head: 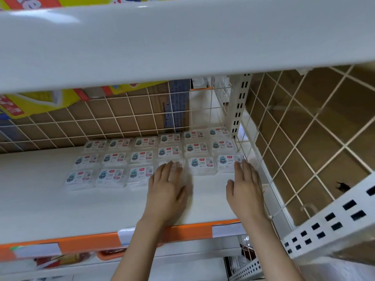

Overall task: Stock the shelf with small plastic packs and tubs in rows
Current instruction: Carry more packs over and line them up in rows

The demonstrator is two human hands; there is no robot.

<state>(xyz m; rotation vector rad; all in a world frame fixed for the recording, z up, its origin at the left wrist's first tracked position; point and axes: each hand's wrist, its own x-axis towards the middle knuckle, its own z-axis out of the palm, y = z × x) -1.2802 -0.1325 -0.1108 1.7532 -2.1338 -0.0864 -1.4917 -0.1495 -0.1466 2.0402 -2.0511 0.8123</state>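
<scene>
Three rows of packs (142, 159) at frame centre, we are nudging them square with flat, spread left hand (166, 185) and right hand (243, 183), gripping nothing; next likely needs fresh packs.

two bare forearms, left hand (165, 185) and right hand (244, 187) seemingly ringless

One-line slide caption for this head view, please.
Both hands, left hand and right hand, reach flat onto the white shelf, nudging the front row of small clear plastic packs into line.
</scene>
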